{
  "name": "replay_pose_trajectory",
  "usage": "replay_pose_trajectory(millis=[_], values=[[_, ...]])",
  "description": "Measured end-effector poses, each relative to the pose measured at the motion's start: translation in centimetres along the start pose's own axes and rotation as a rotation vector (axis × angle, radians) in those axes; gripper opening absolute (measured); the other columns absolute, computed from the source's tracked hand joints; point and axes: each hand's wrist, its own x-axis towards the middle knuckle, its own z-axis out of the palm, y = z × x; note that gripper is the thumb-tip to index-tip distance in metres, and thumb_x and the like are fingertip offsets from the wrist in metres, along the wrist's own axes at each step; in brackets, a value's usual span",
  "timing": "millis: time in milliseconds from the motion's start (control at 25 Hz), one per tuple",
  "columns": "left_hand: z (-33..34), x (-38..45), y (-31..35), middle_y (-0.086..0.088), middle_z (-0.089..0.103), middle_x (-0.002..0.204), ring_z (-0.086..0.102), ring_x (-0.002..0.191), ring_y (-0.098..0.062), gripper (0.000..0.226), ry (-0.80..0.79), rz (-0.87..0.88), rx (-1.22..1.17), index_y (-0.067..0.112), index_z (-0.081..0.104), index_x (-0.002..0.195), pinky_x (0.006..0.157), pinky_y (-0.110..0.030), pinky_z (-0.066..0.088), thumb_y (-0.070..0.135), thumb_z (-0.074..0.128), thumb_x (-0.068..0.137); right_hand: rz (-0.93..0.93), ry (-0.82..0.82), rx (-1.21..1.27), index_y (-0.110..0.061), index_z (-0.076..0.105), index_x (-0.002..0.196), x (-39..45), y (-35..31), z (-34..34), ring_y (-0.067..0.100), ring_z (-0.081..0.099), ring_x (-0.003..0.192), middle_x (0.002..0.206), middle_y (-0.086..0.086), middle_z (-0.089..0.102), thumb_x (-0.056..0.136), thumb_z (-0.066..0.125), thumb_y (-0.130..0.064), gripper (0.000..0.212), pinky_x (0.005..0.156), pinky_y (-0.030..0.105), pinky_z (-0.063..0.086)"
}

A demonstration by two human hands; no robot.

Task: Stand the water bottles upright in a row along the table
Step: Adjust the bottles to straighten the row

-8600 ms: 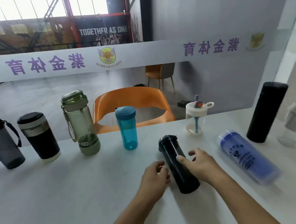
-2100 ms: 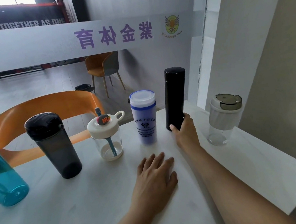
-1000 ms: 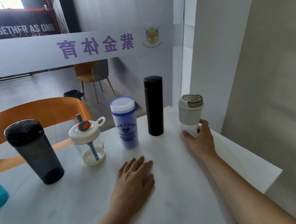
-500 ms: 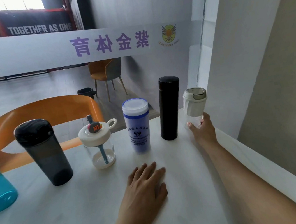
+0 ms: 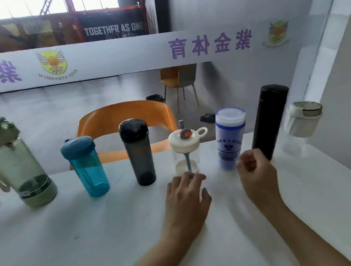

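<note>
All the bottles I can see stand up in a row (image 5: 140, 152) along the far side of the table (image 5: 73, 246). My left hand (image 5: 185, 198) lies flat and open. My right hand (image 5: 257, 174) is loosely curled, holding nothing, because the job looks done.

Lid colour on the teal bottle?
Darker blue-teal, opaque, on the teal bottle. Head view, the only one, shows it clearly.

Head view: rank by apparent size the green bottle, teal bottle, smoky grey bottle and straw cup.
1. green bottle, though it sits nearer the left edge, where wide-angle stretch inflates it
2-3. smoky grey bottle and teal bottle, too close to rank
4. straw cup
</note>
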Motion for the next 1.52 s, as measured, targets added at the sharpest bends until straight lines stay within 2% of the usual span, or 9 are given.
replay_pose_trajectory(millis=[120,280,400,520,600,760,920,1160,1520], values=[[-3.0,-0.3,-4.0,-0.001,0.059,0.113,0.053,0.097,-0.017,0.031,0.125,-0.336,-0.036,0.023,0.051,0.114,0.084,-0.029,0.052,0.032,0.065,0.088,0.052,-0.168,0.0,-0.02,0.058,0.105,-2.7,-1.3,4.3,0.011,0.065,0.092,0.1,-0.004,0.067,0.089,0.066,-0.028,0.02,0.077,0.02,0.049],[-4.7,1.0,-7.5,-0.007,0.046,0.14,0.052,0.122,-0.024,0.069,0.108,-0.727,-0.221,0.017,0.034,0.139,0.099,-0.035,0.047,0.038,0.071,0.085,0.154,-0.295,-0.02,-0.016,0.035,0.145,-3.6,-1.5,8.7,0.023,0.047,0.132,0.144,0.008,0.047,0.086,0.07,-0.038,0.072,0.108,0.042,0.041],[-4.9,2.7,-8.4,-0.007,0.048,0.14,0.052,0.122,-0.024,0.071,0.065,-0.716,-0.244,0.017,0.033,0.142,0.099,-0.036,0.048,0.04,0.07,0.085,0.216,-0.249,-0.004,-0.012,0.033,0.144,-2.7,-1.8,9.9,0.029,0.047,0.133,0.144,0.014,0.045,0.08,0.076,-0.039,0.082,0.106,0.044,0.042],[-5.6,1.6,-9.6,-0.005,0.056,0.125,0.058,0.111,-0.021,0.054,0.109,-0.717,-0.165,0.019,0.043,0.13,0.092,-0.033,0.052,0.039,0.068,0.087,0.145,-0.062,0.056,-0.015,0.046,0.12,-3.9,-3.5,10.0,0.028,0.058,0.103,0.113,0.009,0.055,0.08,0.077,-0.034,0.055,0.085,0.04,0.049],[-6.7,-0.5,-11.4,-0.001,0.057,0.112,0.058,0.104,-0.018,0.041,0.213,-0.725,-0.13,0.023,0.044,0.116,0.085,-0.029,0.053,0.039,0.068,0.086,0.058,-0.12,0.056,-0.018,0.049,0.11,-5.5,-5.0,10.8,0.025,0.06,0.09,0.102,0.004,0.056,0.084,0.074,-0.032,0.039,0.075,0.033,0.046],[-8.5,-2.0,-15.9,-0.006,0.046,0.131,0.049,0.117,-0.019,0.07,0.319,-0.922,-0.098,0.02,0.033,0.129,0.095,-0.031,0.048,0.047,0.074,0.079,0.084,-0.412,0.044,-0.015,0.046,0.133,-7.7,-6.5,15.6,0.024,0.056,0.122,0.132,0.008,0.056,0.086,0.073,-0.031,0.057,0.097,0.034,0.048],[-8.5,0.1,-19.0,-0.007,0.039,0.144,0.041,0.133,-0.023,0.096,0.234,-0.874,-0.159,0.017,0.021,0.147,0.106,-0.036,0.041,0.051,0.076,0.076,0.119,-0.446,0.041,-0.022,0.026,0.15,-6.8,-7.9,19.6,0.026,0.039,0.141,0.156,0.007,0.037,0.081,0.077,-0.037,0.086,0.113,0.042,0.038],[-9.3,0.4,-22.7,-0.002,0.058,0.127,0.056,0.12,-0.018,0.063,0.291,-0.802,-0.264,0.018,0.041,0.127,0.09,-0.023,0.045,0.036,0.077,0.079,0.095,-0.474,0.025,-0.023,0.047,0.117,-5.3,-9.7,22.5,0.023,0.06,0.101,0.112,-0.004,0.063,0.078,0.079,-0.037,0.052,0.071,0.027,0.042],[-10.6,-0.1,-25.8,-0.002,0.062,0.125,0.062,0.114,-0.02,0.063,0.306,-0.821,-0.289,0.019,0.044,0.119,0.084,-0.025,0.045,0.04,0.082,0.073,0.054,-0.558,0.053,-0.02,0.044,0.12,-7.7,-13.3,27.1,0.014,0.056,0.097,0.125,0.0,0.061,0.082,0.077,-0.034,0.052,0.08,0.02,0.047]])
